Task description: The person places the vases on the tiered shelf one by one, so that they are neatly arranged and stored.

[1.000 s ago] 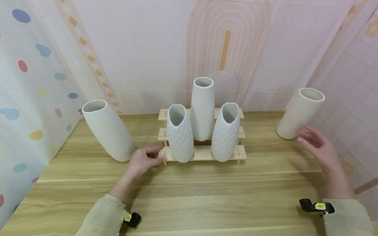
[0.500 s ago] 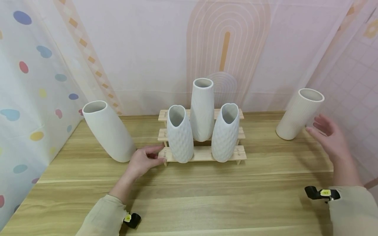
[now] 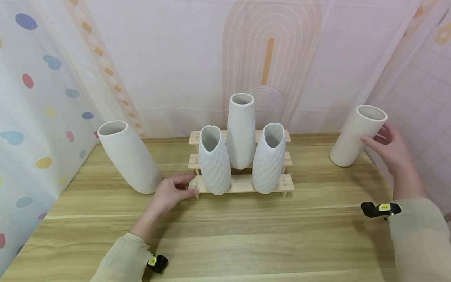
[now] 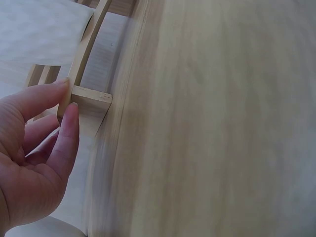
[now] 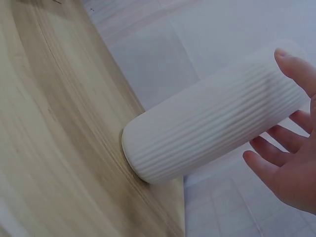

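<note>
My left hand [image 3: 172,192] pinches the left end of the lowest step of a small three-tier wooden stand [image 3: 241,183]; in the left wrist view its thumb and finger meet the board [image 4: 78,74] beside a short leg. Two white dimpled vases [image 3: 215,168] [image 3: 269,166] stand on that step, and a taller white vase [image 3: 241,133] rises behind them. At the right, my right hand [image 3: 392,150] is spread around the upper part of a white ribbed vase [image 3: 356,137], thumb across its near side. In the right wrist view the fingers curve loosely beside the ribbed vase [image 5: 212,118].
A smooth white vase [image 3: 130,160] stands just left of my left hand on the wood-grain table [image 3: 246,235]. Patterned cloth [image 3: 169,66] hangs behind the table and along both sides. A black wrist camera [image 3: 378,209] sits on each sleeve.
My right hand first drew back to the right from the ribbed vase's base, then came up around its upper part. The left hand, stand and vases stay where they were.
</note>
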Tool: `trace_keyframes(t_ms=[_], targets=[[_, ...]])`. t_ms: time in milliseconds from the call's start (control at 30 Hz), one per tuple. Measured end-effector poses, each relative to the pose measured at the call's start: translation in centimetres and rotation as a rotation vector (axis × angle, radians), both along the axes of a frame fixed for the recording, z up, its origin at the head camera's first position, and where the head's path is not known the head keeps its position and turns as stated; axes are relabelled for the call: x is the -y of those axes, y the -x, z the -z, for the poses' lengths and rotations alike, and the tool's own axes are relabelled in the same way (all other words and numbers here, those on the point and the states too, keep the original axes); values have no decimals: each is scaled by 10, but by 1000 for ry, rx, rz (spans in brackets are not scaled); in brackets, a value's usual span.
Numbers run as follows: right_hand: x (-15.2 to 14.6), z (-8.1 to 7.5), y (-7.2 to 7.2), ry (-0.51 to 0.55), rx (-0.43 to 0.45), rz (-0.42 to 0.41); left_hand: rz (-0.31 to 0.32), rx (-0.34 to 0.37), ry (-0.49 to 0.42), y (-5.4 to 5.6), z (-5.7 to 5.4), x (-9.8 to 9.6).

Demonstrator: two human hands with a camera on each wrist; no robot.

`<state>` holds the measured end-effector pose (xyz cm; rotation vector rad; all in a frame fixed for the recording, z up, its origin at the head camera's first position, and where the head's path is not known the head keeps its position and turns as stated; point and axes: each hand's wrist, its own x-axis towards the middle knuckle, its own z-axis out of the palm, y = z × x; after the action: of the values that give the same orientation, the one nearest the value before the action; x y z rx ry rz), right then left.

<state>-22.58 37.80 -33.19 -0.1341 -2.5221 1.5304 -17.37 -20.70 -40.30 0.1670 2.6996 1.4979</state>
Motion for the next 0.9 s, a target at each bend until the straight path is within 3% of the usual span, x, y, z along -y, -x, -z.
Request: trace_keyframes(t_ms=[200, 633, 900], targets=[[6, -2, 10, 11, -18, 14, -1, -4, 5, 0, -1, 0], [11, 7, 19, 258, -147, 38, 1, -4, 6, 0, 0, 0], [13, 7, 16, 192, -116, 106, 4, -10, 7, 0, 1, 1]])
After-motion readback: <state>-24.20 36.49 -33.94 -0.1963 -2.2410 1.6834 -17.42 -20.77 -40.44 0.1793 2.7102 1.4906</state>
